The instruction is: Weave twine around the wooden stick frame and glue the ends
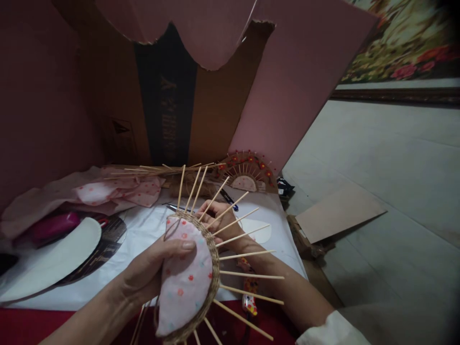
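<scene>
My left hand grips a half-round piece covered in pink flowered fabric, its thumb lying flat on the cloth and the fingers hidden behind. Twine is woven in a band along the curved edge. Thin wooden sticks fan outward from that band. Behind the upper sticks, my right hand has its fingers bent together at the woven edge; what they pinch is partly hidden. A loose strand of twine crosses the top corner of the fabric.
A similar finished-looking half-round fan leans at the back. Loose sticks, pink cloth, a pen and scissors lie nearby. At left are a white half-disc and a magenta object. A cardboard box stands behind.
</scene>
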Available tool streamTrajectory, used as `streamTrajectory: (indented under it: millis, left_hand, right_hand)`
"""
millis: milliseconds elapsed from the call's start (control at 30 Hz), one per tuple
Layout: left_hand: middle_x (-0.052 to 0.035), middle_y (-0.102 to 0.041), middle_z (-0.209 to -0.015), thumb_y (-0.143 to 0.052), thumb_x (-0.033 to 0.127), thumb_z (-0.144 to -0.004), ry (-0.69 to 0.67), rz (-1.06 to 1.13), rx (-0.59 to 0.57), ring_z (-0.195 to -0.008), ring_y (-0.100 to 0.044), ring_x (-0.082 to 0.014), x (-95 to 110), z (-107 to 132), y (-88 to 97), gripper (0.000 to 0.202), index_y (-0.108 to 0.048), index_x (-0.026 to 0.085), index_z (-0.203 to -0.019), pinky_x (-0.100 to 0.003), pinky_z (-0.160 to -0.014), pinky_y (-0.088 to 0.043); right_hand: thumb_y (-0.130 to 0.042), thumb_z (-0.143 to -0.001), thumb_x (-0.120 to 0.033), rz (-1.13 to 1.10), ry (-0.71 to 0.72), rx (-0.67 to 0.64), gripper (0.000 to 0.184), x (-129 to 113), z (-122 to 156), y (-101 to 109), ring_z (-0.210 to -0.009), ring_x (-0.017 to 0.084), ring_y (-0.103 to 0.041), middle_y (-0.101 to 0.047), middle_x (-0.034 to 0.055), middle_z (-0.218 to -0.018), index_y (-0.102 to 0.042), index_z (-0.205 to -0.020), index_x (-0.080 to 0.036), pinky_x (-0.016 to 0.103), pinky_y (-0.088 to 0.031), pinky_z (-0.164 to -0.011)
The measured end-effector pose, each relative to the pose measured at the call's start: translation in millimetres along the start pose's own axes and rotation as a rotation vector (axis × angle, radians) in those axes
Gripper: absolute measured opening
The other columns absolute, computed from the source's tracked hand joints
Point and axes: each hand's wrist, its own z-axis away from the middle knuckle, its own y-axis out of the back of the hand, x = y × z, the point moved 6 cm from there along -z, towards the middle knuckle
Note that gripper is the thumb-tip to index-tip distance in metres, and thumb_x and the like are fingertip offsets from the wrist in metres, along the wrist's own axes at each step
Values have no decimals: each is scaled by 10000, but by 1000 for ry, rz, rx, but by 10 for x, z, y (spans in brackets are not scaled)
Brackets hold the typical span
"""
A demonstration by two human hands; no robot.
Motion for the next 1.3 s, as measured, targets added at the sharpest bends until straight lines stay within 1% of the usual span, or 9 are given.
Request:
streamTrajectory:
  millis: [200, 367, 533, 667, 800, 900, 1067, 1200, 1300]
  left_hand:
    - [-82, -732, -705, -819, 165, -543, -31, -61, 44, -602, -680, -219, 18, 8, 75, 286, -691, 123, -795, -308, -579, -563]
    - [-58, -712, -698, -805, 195, -577, -71, -173, 94, -597, -666, -204, 89, 1, 174, 273, -625, 147, -777, -297, -583, -542]
    - [-55, -706, -721, -800, 201, -582, -76, -224, 85, -624, -666, -203, 124, -26, 196, 317, -595, 151, -818, -303, -604, -539]
    - [-31, -687, -692, -802, 196, -575, -84, -239, 78, -619, -660, -196, 132, -29, 189, 339, -564, 164, -815, -296, -593, -535]
    - [-39, -692, -686, -817, 200, -549, -77, -256, 102, -587, -652, -188, 129, -18, 194, 361, -570, 162, -809, -291, -571, -535]
    - [-42, -691, -674, -817, 212, -543, -62, -274, 97, -564, -644, -182, 106, -27, 183, 340, -583, 157, -783, -288, -561, -534]
    - [-72, -708, -711, -780, 238, -578, -30, -331, 77, -602, -664, -214, 64, -49, 121, 324, -608, 151, -839, -301, -574, -529]
    - [-75, -705, -707, -777, 219, -555, -6, -367, 40, -589, -654, -212, 64, -23, 60, 331, -616, 147, -836, -287, -550, -515]
    - [-64, -692, -683, -780, 197, -529, 31, -371, 22, -583, -651, -218, 49, 7, 74, 355, -615, 145, -839, -299, -558, -512]
  right_hand:
    - [-676, -714, -322, 61, 3, -34, 181, 26, -88, 73, -509, 96, -487, -562, -30, -572, -606, -654, -165, 208, -344, -465]
    - [-751, -641, -417, -10, -1, -46, 342, -55, -215, 478, -463, 58, -345, -457, -58, -506, -538, -570, -159, 208, -241, -445]
    - [-700, -736, -493, -247, -38, -223, 387, -206, -157, 780, -441, 39, -243, -383, -80, -527, -522, -639, -163, 212, -128, -436]
    - [-762, -695, -442, -243, -8, -153, 362, -364, -93, 927, -442, 33, -247, -394, -79, -525, -547, -639, -156, 213, -127, -436]
    - [-798, -666, -389, -191, 151, -23, 328, -622, 5, 980, -447, 40, -290, -429, -72, -497, -571, -608, -159, 209, -176, -418]
    - [-806, -671, -342, -166, 295, 30, 242, -826, 152, 935, -473, 55, -399, -544, -39, -549, -640, -644, -167, 202, -284, -420]
    - [-782, -705, -170, -185, 470, -5, 114, -1083, 468, 721, -637, 127, -626, -679, 7, -710, -724, -794, -210, 240, -479, -533]
    - [-732, -746, -121, -79, 569, -40, 108, -1158, 537, 629, -710, 154, -632, -695, 35, -757, -742, -811, -206, 299, -514, -640]
    - [-750, -713, -116, -75, 569, 126, 115, -1067, 396, 816, -705, 131, -618, -683, 8, -737, -734, -766, -217, 271, -510, -646]
